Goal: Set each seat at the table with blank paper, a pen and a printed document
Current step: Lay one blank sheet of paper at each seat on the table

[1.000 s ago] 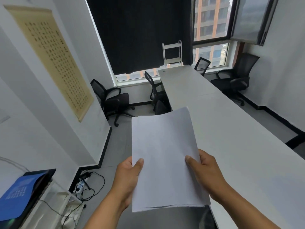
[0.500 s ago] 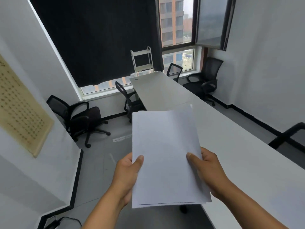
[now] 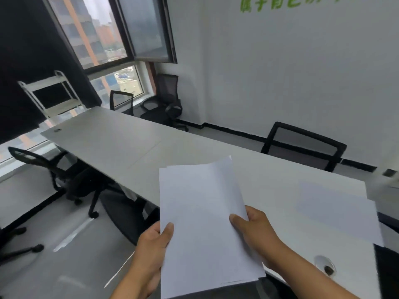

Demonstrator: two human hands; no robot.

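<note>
So both hands are on a stack of blank paper point(image 3: 203, 225), held up in front of the person above the near edge of the long white surface point(image 3: 269, 184). The left hand point(image 3: 154, 247) grips the stack's left edge, thumb pressed flat on top of the sheets and the rest of its fingers hidden underneath. The right hand point(image 3: 257, 234) does the same on the right edge, thumb lying across the top sheet, the other fingers tucked behind the paper. The sheets aren't perfectly squared up; you can see a couple of corners fanned out at the top and a lower sheet peeking out along the bottom edge. Further right on the surface there's another sheet of white paper point(image 3: 336, 212) lying flat near the end, pretty faint against the white top. A round cable grommet point(image 3: 325, 266) sits in the surface near the right forearm. Around the surface there are black mesh office chairs: one point(image 3: 302, 145) tucked in on the far side, one point(image 3: 43, 167) on the near left side, and a couple more point(image 3: 166, 104) back by the window point(image 3: 101, 33). A white shelf rack point(image 3: 51, 93) stands at the far end by the dark blind, and green lettering point(image 3: 280, 3) runs along the top of the white wall.
</note>
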